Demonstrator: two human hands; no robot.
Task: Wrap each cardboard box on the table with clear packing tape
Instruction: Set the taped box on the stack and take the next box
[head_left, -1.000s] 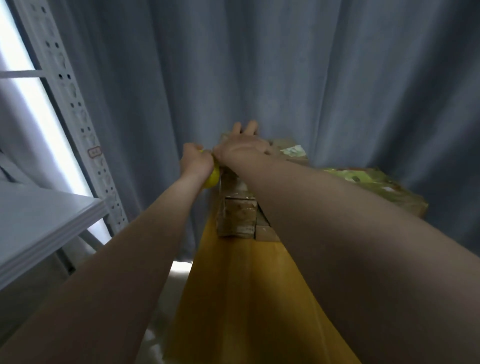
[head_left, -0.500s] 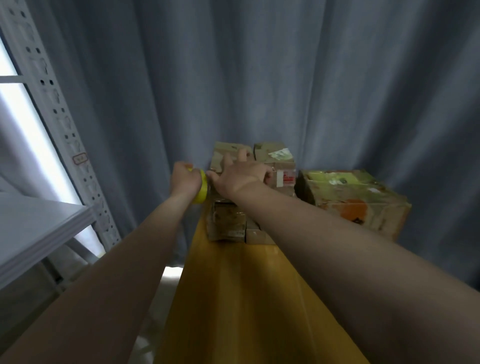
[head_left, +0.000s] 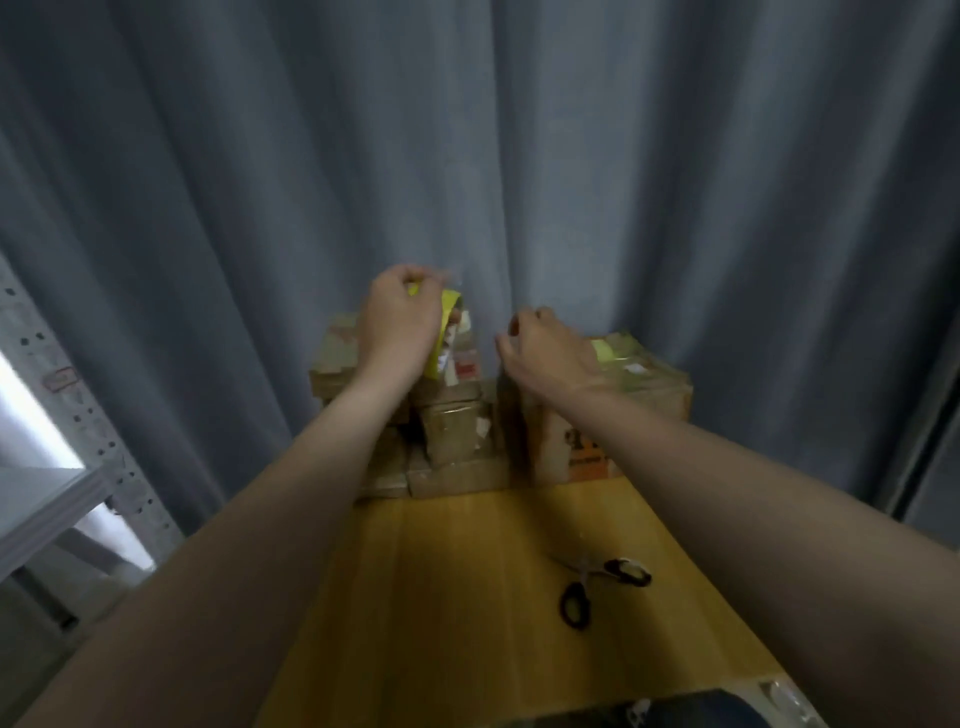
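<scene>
Several small cardboard boxes (head_left: 453, 439) are stacked at the far end of the yellow table (head_left: 457, 613), some glossy with tape. A larger box (head_left: 647, 382) with yellow and orange print stands to their right. My left hand (head_left: 397, 325) grips a yellow tape roll (head_left: 445, 317) above the stack. My right hand (head_left: 545, 351) hovers over the gap between the stack and the larger box. Its fingertips are pinched together, and a faint clear strip of tape seems to run from the roll toward it.
Black-handled scissors (head_left: 597, 587) lie open on the table at right. A grey curtain (head_left: 623, 182) hangs close behind the boxes. A white metal shelf (head_left: 47, 499) stands to the left. A dark object (head_left: 649, 712) and a shiny wrapped item (head_left: 787, 701) sit at the near edge.
Both hands lifted off the stack and drew apart, the left raising the roll and the right moving right. The view swung right, so the scissors and more of the table show.
</scene>
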